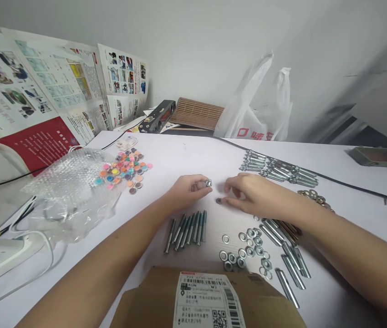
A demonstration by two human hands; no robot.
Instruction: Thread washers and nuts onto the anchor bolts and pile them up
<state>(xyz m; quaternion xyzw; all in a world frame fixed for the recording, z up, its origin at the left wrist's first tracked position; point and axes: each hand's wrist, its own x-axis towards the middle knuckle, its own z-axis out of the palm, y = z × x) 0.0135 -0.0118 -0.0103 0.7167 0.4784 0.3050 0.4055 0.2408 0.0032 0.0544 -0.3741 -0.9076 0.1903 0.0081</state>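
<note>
My left hand [190, 187] pinches a small shiny metal nut [208, 183] between thumb and fingertips, just above the white table. Close by on the right, my right hand [244, 190] has its fingers curled, with a gap between thumb and index finger. A small dark ring-shaped piece [218, 200], a nut or washer, lies at the tip of its thumb. Below my left hand is a row of long bolts [190, 230]. Loose washers and nuts [251, 237] are scattered below my right hand, beside several metal sleeves [292, 266].
A cardboard box [145, 296] stands at the near edge. Assembled anchor bolts [278, 168] lie back right, near brass-coloured rings [313, 197]. Colourful discs [128, 168] and bubble wrap [73, 182] lie left. A black cable [350, 181] crosses the right side; a plastic bag [258, 109] stands behind.
</note>
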